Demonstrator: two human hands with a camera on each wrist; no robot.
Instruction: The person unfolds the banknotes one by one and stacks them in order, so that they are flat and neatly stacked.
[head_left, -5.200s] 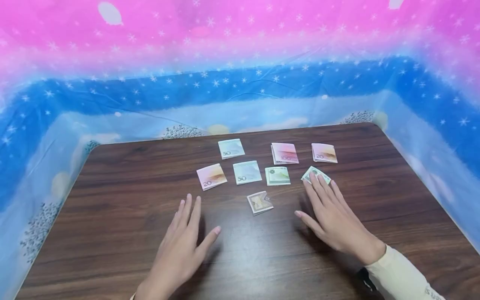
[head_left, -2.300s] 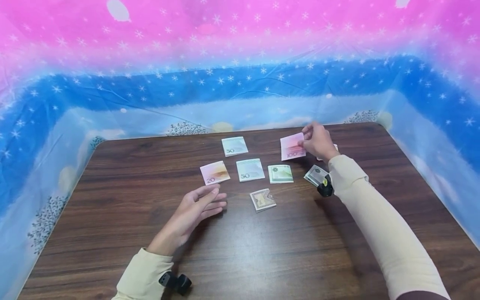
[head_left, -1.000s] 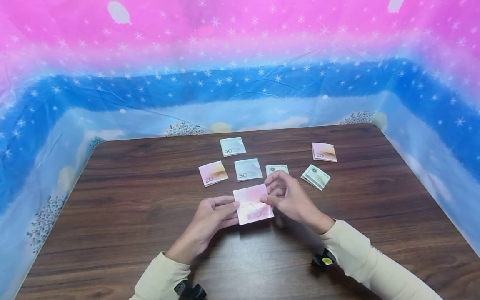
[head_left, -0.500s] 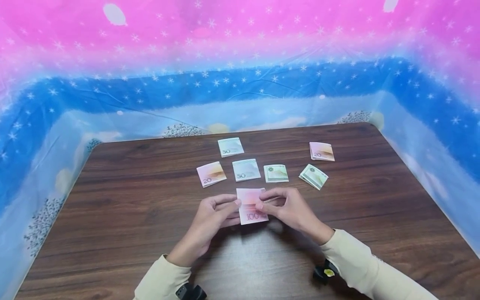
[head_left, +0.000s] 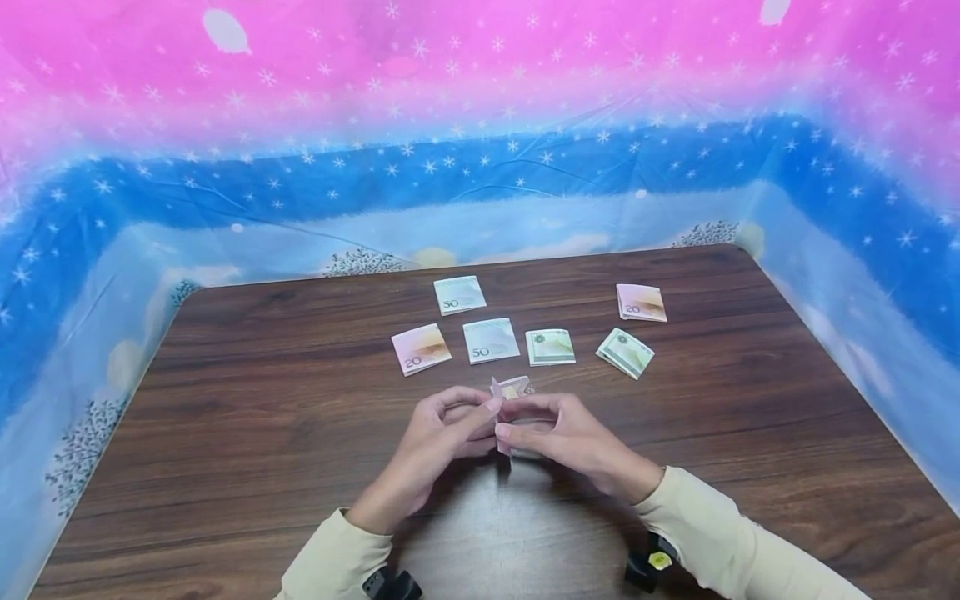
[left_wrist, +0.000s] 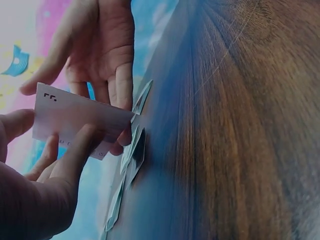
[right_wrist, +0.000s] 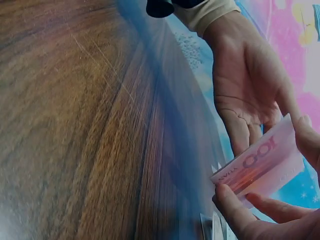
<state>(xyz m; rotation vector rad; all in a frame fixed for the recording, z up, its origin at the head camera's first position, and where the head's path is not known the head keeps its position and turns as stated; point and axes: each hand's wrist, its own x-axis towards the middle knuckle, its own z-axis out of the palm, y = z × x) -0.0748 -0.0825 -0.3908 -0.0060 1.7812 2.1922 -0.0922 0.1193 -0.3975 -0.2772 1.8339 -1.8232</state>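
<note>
Both hands meet over the near middle of the table around a folded pink 100 note (head_left: 503,448), seen nearly edge-on in the head view. My left hand (head_left: 442,442) pinches it from the left, my right hand (head_left: 577,437) from the right. In the left wrist view the pale side of the note (left_wrist: 75,117) shows between the fingers; the right wrist view shows its printed 100 face (right_wrist: 265,162). Just behind it lies a folded brownish note (head_left: 516,387), partly hidden by the hands and the pink note.
On the brown table (head_left: 225,433) lie folded notes: two marked 50 (head_left: 460,295) (head_left: 491,341), a 20 (head_left: 422,349) at left, another 20 (head_left: 641,302) at back right, and two green ones (head_left: 551,347) (head_left: 626,353). A patterned cloth (head_left: 450,167) hangs behind.
My right hand took the pink note from the back of the table and brought it to my left hand, which now grips it too. The note has turned from face-up to edge-on.
</note>
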